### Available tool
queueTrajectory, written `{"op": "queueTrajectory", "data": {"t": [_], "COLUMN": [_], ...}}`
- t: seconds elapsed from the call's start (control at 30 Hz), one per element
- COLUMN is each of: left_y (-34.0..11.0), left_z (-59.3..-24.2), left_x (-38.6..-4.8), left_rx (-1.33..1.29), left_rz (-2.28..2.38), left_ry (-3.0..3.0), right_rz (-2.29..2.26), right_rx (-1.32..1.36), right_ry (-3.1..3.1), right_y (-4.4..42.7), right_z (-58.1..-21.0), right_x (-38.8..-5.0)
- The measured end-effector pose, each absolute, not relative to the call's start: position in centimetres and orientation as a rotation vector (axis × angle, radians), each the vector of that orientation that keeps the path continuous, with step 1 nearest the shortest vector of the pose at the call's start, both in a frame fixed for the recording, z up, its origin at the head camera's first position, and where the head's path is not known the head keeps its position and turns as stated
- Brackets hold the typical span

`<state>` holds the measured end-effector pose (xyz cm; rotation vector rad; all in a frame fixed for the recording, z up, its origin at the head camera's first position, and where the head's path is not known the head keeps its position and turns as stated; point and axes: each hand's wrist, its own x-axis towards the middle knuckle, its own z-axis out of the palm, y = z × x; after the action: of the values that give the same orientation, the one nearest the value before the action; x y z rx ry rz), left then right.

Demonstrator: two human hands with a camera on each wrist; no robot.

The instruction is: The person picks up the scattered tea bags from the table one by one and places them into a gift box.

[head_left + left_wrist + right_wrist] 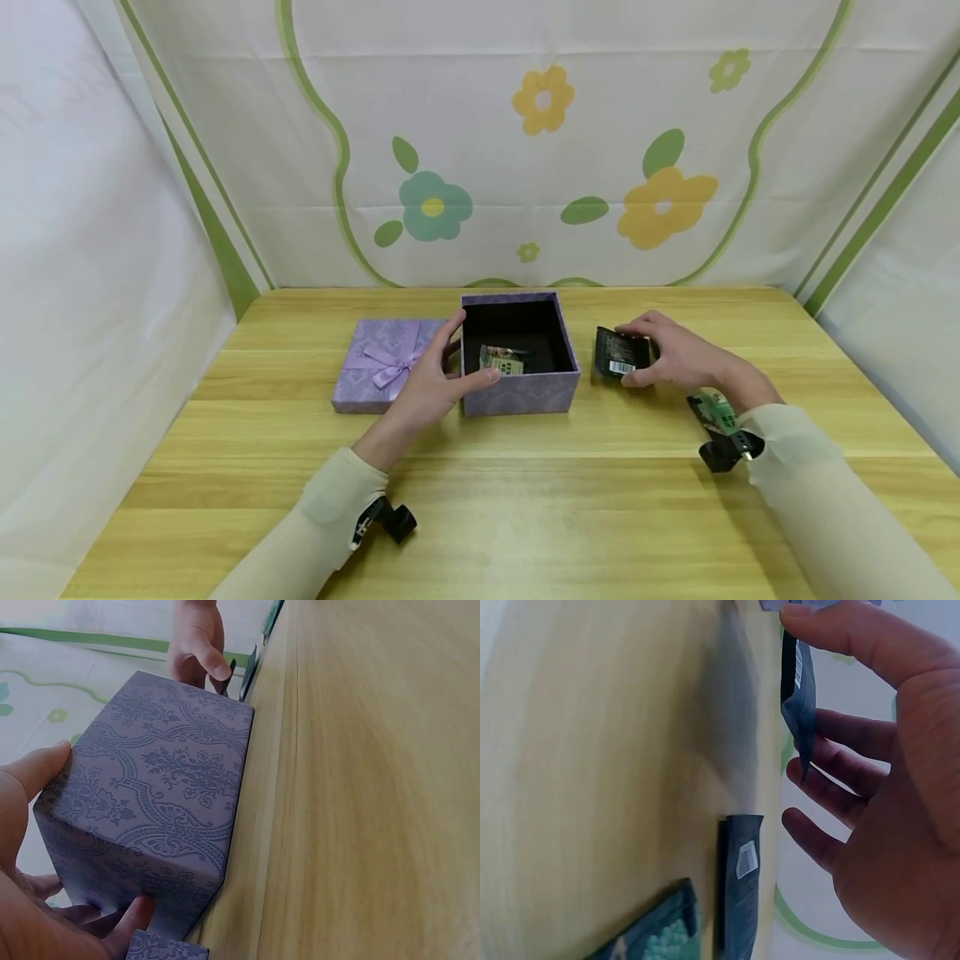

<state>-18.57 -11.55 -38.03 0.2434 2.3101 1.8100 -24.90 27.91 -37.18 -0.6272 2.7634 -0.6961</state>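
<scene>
From the head view, a lidless purple box (521,393) stands on the wooden bench (510,508), its dark inside visible with a small packet (504,360) lying in it; the left wrist view shows only the box's patterned outer walls. The left hand (435,383) has its grip around the box's near left corner, thumb over the front rim and fingers along the side. Just beside it lies the lid (371,342) with a lilac bow (390,367); the left wrist view catches only a corner of this lid. To the right of the box, the right hand (678,354) pinches a black packet (621,350) between thumb and fingers, its barcode facing the head camera. The right wrist view shows a second black packet (739,892) with a white label on the bench, which the hand hides from the head view. A green packet (716,411) lies near the right wrist, partly covered by it. Counted: one box, one lid, one bow, and four packets that can be made out.
</scene>
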Motion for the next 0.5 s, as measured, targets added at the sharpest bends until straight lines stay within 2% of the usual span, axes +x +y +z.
{"op": "queueTrajectory", "data": {"t": [0.5], "left_y": [-11.6], "left_z": [-38.1], "left_x": [-18.5], "left_rx": [0.245], "left_rz": [1.811], "left_ry": [2.318], "right_rz": [-0.745], "right_rx": [-0.688], "right_ry": [2.786], "right_y": [27.4], "right_z": [-35.4], "right_x": [-24.8]}}
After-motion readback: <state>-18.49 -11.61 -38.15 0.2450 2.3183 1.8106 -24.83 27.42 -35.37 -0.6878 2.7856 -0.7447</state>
